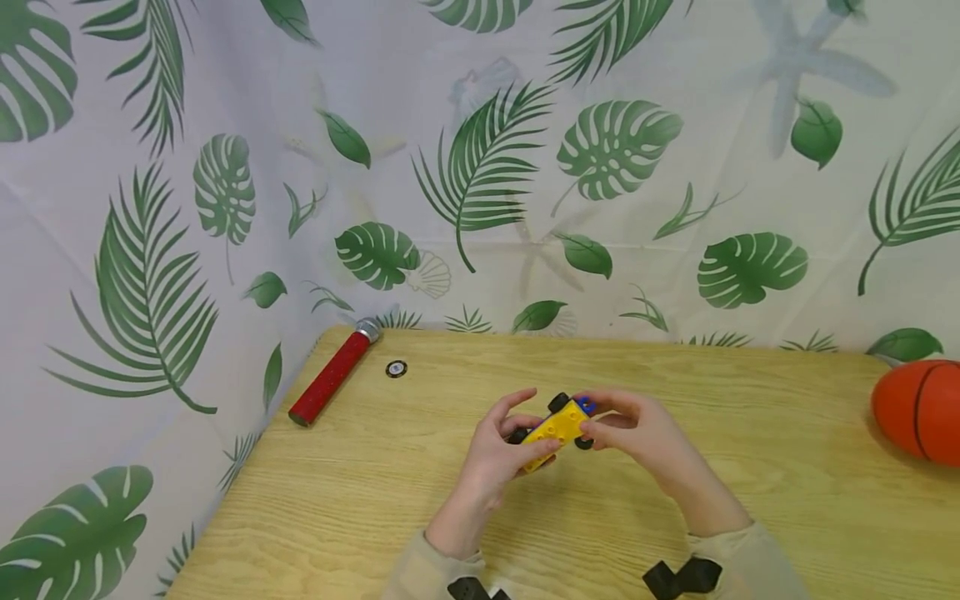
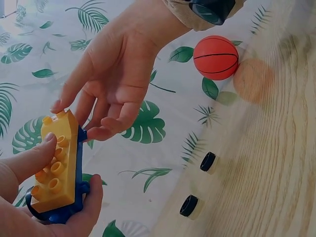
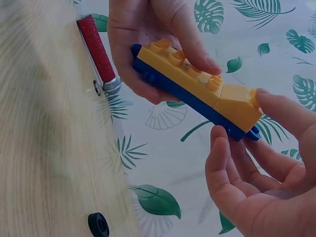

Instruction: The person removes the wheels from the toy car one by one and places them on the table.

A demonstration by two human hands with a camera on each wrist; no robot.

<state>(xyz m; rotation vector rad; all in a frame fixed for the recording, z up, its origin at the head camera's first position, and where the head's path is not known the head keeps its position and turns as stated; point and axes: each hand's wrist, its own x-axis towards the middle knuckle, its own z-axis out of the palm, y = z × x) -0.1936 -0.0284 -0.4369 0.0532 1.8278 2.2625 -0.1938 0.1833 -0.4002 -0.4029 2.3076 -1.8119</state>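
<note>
My left hand (image 1: 491, 458) grips a toy block car (image 1: 557, 429), its thumb on the studded top and its fingers under the base. The car has yellow bricks on a blue base with a small hook at the end. In the right wrist view, my right hand (image 3: 266, 177) pinches the sloped yellow end brick (image 3: 240, 106), thumb on its end and fingertips below at the blue base. No wheels show on the car's visible side. Black toy wheels (image 2: 208, 162) lie on the table beneath; in the head view they appear around the car's outline.
A red microphone (image 1: 333, 375) lies at the table's left edge, with a small black-and-white disc (image 1: 396, 369) to its right. An orange-red toy basketball (image 1: 921, 412) sits at the far right. Leaf-patterned cloth (image 1: 480, 167) hangs behind the wooden table (image 1: 787, 442).
</note>
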